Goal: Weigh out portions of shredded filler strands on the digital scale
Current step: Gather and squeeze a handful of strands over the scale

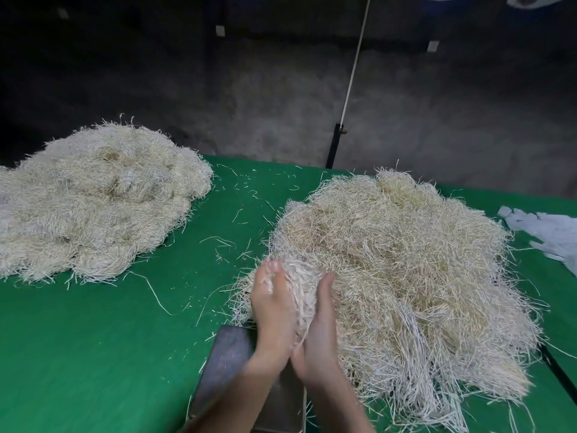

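Nearest: scale pan [231,364], partly beneath the wrists. Just beyond: left hand [271,310] and right hand [318,339] cupped around a clump of strands [301,289], at the near edge of the loose pile [406,270]. Risk: tangled trailers dragging extra onto the pan. Far left: second heap [93,198].

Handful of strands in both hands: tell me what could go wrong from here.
1. The handful of strands, held between left hand and right hand, may shed onto the green cloth.
2. The right pile crowds the scale; stray strands resting on it could skew the reading.
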Demonstrator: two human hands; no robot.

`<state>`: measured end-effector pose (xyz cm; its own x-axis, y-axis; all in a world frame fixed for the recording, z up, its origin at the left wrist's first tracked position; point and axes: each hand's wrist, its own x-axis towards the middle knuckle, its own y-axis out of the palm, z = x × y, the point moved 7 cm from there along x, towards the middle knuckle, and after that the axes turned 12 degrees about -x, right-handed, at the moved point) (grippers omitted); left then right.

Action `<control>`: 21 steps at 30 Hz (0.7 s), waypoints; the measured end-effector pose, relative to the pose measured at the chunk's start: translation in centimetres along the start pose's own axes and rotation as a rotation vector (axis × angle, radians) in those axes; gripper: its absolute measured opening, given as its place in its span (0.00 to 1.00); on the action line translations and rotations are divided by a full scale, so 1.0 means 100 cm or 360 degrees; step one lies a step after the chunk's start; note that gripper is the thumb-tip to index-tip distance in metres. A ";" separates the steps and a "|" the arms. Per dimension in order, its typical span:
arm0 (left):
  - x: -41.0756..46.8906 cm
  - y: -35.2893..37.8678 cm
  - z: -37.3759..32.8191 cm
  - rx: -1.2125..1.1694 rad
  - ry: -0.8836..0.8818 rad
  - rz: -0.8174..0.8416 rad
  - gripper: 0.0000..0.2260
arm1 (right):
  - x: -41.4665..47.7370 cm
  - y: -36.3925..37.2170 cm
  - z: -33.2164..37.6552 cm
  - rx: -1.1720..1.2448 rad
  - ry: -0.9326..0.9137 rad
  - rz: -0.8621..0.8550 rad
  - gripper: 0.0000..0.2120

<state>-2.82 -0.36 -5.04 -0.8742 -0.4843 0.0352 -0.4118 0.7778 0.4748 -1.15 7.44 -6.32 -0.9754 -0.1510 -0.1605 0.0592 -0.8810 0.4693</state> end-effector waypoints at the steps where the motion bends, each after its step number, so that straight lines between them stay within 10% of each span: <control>1: -0.004 0.004 -0.003 0.0239 0.0126 0.0093 0.09 | 0.005 -0.002 0.005 0.0022 -0.0023 -0.0121 0.26; 7: -0.017 0.007 0.006 0.0233 -0.0242 0.0652 0.23 | 0.024 -0.029 0.030 -0.0659 -0.0236 -0.0557 0.13; 13: 0.004 -0.013 0.004 0.0040 -0.0412 -0.0139 0.18 | 0.011 0.005 0.040 -0.1539 -0.0860 -0.0659 0.13; 21: 0.006 -0.008 0.021 0.0124 -0.0674 0.0084 0.12 | 0.018 -0.004 0.027 -0.1802 -0.0833 -0.0673 0.17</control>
<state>-3.57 -0.47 -7.23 -0.9163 -0.2488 -0.3140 -0.3679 0.8328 0.4136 -3.53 8.77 -4.47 -0.9136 0.1920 0.3585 -0.3745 -0.7412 -0.5571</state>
